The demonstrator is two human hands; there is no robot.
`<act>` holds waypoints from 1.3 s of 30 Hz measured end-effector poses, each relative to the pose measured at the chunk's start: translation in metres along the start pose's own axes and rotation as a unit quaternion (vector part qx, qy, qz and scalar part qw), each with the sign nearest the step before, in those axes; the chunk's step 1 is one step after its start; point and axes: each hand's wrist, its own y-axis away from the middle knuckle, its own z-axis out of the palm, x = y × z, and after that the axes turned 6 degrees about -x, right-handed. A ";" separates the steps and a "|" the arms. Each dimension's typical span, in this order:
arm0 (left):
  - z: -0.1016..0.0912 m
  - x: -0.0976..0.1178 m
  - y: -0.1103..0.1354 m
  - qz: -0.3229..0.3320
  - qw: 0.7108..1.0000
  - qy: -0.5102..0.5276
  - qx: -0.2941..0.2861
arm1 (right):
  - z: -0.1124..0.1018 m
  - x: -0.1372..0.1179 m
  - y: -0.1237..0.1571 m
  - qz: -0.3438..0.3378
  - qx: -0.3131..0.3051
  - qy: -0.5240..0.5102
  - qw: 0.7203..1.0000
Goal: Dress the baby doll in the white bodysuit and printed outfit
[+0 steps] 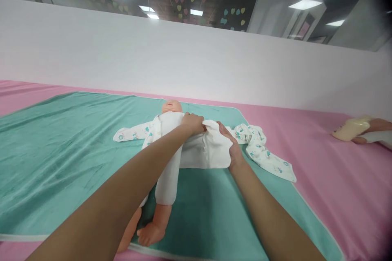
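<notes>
Left hand (pixel 193 124) pinches white cloth (pixel 214 153) at its far edge, right hand (pixel 234 151) grips its right edge, apparently keeping it spread, right of doll (pixel 171 121) on green blanket (pixel 70 151).

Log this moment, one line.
left hand: on white cloth | right hand: holding its edge | doll: face up on green sheet | printed clothing: beside doll

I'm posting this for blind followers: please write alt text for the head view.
A person's left hand and right hand hold white cloth beside a baby doll lying face up on a green sheet, with patterned fabric on either side. The sheet lies over a pink surface.
</notes>
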 end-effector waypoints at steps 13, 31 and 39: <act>-0.014 -0.024 -0.001 0.072 0.993 0.092 -0.031 | 0.037 0.018 0.017 0.104 -0.203 0.036 0.973; -0.023 -0.096 0.105 0.046 0.977 0.145 0.149 | 0.042 0.041 0.022 -0.020 -0.146 0.469 0.871; 0.026 -0.087 0.191 -0.198 0.824 0.492 0.198 | 0.060 0.044 0.030 -0.157 -0.134 0.545 0.812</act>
